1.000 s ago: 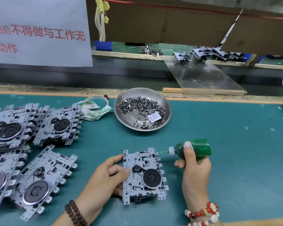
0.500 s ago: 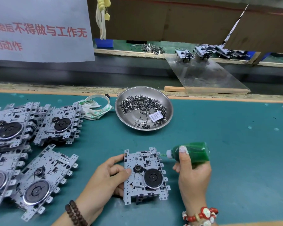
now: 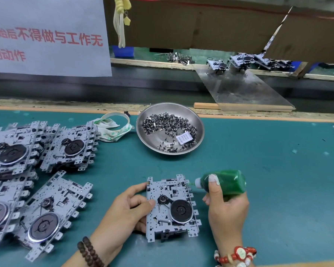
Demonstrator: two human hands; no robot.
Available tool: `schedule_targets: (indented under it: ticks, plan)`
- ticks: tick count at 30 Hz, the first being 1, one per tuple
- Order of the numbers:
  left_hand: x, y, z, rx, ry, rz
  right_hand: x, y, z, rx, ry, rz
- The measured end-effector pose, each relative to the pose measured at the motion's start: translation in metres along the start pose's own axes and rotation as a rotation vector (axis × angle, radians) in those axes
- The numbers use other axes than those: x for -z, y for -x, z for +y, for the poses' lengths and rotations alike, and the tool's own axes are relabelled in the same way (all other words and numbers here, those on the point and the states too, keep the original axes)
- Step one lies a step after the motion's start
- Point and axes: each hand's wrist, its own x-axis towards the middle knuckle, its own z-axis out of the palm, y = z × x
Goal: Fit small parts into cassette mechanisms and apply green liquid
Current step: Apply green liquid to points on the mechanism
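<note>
Just off the upper right corner of the cassette mechanism (image 3: 172, 207), the nozzle of the green liquid bottle (image 3: 223, 182) points leftward, its long axis lying nearly level across the teal tabletop (image 3: 278, 170). The right hand (image 3: 227, 211), nearer the bottle, wraps it in a closed grip, with one finger laid over the neck and the wrist rising from below. The left hand (image 3: 131, 207) clasps the mechanism's left edge, thumb on its face. Loose small parts sit in the steel bowl (image 3: 170, 128) beyond; more mechanisms (image 3: 37, 170) are stacked at left.
</note>
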Motion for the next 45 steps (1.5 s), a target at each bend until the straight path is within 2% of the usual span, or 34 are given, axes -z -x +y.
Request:
schedule_targets:
  ticks: [14,45]
  plan:
    - [-0.0004,-0.0002,-0.0003,-0.004,-0.015,0.005,0.0015,0.0035,-0.0019,0.054,0.087,0.017]
    - [-0.0012,0.0014,0.0,-0.006,-0.024,0.006,0.0008,0.0062,-0.0037,0.069,0.087,0.006]
